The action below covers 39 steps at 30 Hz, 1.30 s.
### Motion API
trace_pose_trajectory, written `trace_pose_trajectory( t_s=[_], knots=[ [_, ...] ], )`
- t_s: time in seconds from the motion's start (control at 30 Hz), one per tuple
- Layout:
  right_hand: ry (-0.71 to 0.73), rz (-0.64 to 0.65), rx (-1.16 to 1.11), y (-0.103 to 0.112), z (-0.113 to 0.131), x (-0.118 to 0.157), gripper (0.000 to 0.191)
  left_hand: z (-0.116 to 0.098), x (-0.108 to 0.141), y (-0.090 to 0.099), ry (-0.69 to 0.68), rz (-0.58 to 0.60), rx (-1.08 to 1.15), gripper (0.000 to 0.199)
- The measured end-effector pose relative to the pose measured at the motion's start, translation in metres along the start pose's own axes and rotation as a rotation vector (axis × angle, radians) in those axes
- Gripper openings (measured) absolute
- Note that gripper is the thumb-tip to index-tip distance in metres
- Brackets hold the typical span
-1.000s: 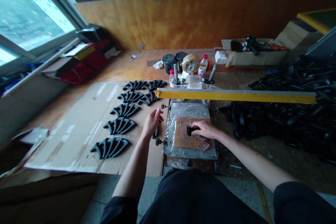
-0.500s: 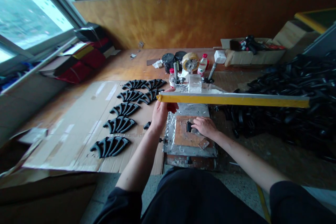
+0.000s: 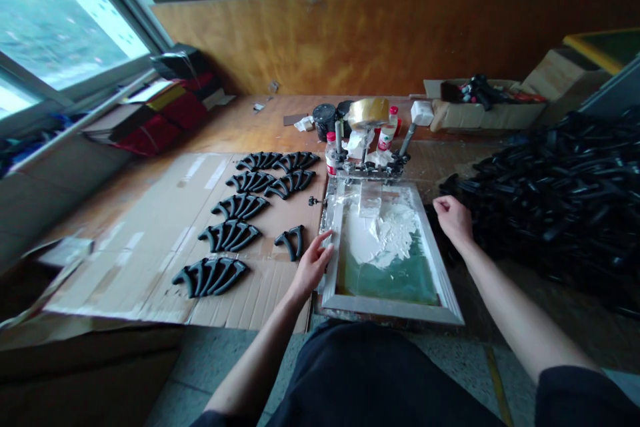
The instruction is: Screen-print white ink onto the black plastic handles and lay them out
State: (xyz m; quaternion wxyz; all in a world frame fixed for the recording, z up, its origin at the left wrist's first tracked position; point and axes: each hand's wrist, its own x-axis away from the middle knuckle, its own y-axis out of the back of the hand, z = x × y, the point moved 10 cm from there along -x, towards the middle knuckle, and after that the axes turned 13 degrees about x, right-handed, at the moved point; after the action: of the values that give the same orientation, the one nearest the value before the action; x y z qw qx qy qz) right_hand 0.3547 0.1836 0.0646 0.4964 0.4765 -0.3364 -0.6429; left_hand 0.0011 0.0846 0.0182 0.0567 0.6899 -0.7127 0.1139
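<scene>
Left hand (image 3: 313,265) half open, fingertips (image 3: 326,237) on left rim of hinged screen frame (image 3: 393,310), no firm grip. Right hand (image 3: 453,219) loosely curled, empty, just beside pile of black plastic parts (image 3: 545,200). White paste (image 3: 385,237) across green mesh (image 3: 387,287). Loose black part (image 3: 290,241) on cardboard sheet (image 3: 125,280), left of frame. Best handling: fingers on rim only, clear of mesh, frame steady.

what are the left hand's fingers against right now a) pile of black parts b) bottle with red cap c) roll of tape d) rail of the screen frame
d, the fingers of the left hand reach the left rail of the metal screen frame, beside the white paste.
</scene>
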Motion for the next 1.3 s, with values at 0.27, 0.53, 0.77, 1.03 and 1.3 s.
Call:
trace_pose_trajectory(
  t_s=[0.27, 0.53, 0.77, 1.03, 1.3],
  knots=[
    [0.411, 0.197, 0.157, -0.041, 0.158, -0.007, 0.025, 0.057, -0.024, 0.012, 0.029, -0.066, -0.364, 0.058],
    [0.904, 0.438, 0.071, -0.048, 0.166, 0.09, 0.026, 0.055, -0.022, 0.016, 0.077, -0.108, -0.246, 0.057],
    [0.713, 0.332, 0.038, -0.044, 0.16, 0.073, 0.023, 0.057, -0.021, 0.016, 0.096, -0.131, -0.194, 0.057],
    [0.718, 0.318, -0.057, -0.042, 0.159, 0.087, 0.025, 0.055, -0.021, 0.015, 0.074, -0.103, -0.287, 0.056],
    [0.365, 0.092, -0.05, 0.003, 0.133, -0.042, 0.052, -0.001, -0.009, 0.003, 0.027, -0.016, -0.091, 0.067]
  ],
)
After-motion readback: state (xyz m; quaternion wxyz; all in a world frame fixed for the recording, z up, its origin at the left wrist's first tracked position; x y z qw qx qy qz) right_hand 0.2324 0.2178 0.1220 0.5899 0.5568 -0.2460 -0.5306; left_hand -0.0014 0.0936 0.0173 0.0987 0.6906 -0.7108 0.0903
